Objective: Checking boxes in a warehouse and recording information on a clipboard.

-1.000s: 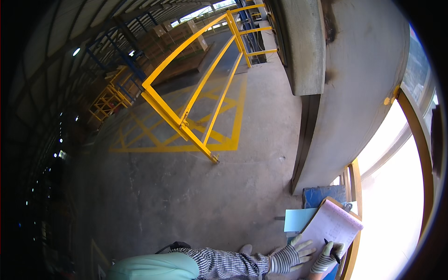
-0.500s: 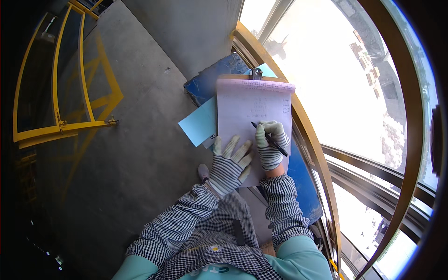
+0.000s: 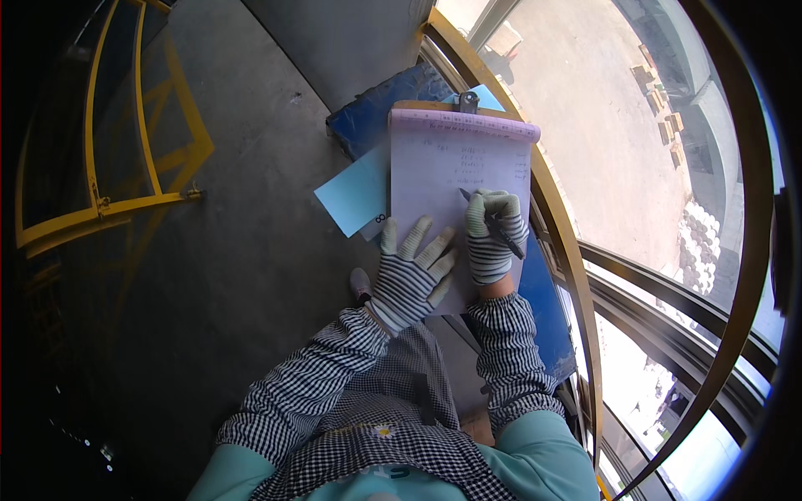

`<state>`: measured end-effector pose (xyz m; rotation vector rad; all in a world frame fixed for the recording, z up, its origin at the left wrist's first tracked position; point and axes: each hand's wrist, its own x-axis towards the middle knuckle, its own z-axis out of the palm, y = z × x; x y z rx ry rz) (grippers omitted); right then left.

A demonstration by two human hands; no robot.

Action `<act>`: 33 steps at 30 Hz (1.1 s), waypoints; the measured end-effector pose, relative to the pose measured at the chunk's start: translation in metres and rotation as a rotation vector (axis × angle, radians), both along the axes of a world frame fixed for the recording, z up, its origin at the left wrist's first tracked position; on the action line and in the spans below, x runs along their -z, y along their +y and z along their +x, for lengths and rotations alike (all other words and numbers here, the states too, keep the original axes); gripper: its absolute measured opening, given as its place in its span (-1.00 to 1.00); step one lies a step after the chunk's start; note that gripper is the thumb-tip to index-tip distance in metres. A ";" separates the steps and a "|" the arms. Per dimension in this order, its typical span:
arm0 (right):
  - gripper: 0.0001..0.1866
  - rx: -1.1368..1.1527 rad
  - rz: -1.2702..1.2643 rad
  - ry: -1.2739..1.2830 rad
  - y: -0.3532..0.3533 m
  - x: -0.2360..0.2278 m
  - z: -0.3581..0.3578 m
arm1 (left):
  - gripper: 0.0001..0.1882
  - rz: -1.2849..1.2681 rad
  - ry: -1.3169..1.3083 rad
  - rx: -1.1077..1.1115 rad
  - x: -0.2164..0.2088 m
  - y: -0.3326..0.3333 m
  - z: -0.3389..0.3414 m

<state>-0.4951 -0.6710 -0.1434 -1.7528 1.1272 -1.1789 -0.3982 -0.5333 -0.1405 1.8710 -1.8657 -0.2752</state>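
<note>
A white sheet of paper (image 3: 430,171) with faint handwriting lies on a clipboard (image 3: 409,106), its pinkish top edge curled over under the metal clip (image 3: 467,102). My left hand (image 3: 411,271), in a striped knit glove, rests flat with fingers spread on the lower left of the sheet. In my gloved right hand (image 3: 495,238) a black pen (image 3: 510,244) is gripped between thumb and fingers. Its tip meets or nearly meets the paper right of the middle. Light blue paper (image 3: 351,203) sticks out from under the clipboard on the left.
The clipboard lies on a worn blue surface (image 3: 543,321). Along the right runs a curved yellow-brown rail (image 3: 561,213) before window frames, with a sunlit yard outside. A yellow-framed gate (image 3: 104,209) stands at far left on grey floor (image 3: 251,209). My shoe (image 3: 359,282) shows below.
The clipboard appears slightly higher in the picture. My right hand, with the pen, has shifted slightly up and right. My left hand stays spread on the sheet. The outdoor view is less glaring.
</note>
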 end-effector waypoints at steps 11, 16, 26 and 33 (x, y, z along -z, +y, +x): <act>-0.81 -0.006 -0.013 0.058 0.003 -0.001 -0.004 | -0.59 0.017 0.007 0.012 -0.001 0.004 -0.002; -0.81 -0.009 -0.052 0.050 0.003 -0.001 -0.002 | -0.59 0.002 -0.014 -0.003 0.000 0.004 -0.002; -0.81 0.006 -0.019 -0.003 0.000 -0.006 -0.001 | -0.59 0.003 -0.010 0.007 -0.001 0.001 -0.001; -0.82 -0.014 -0.026 0.076 -0.001 -0.008 -0.002 | -0.59 0.008 0.011 0.006 -0.003 -0.001 -0.001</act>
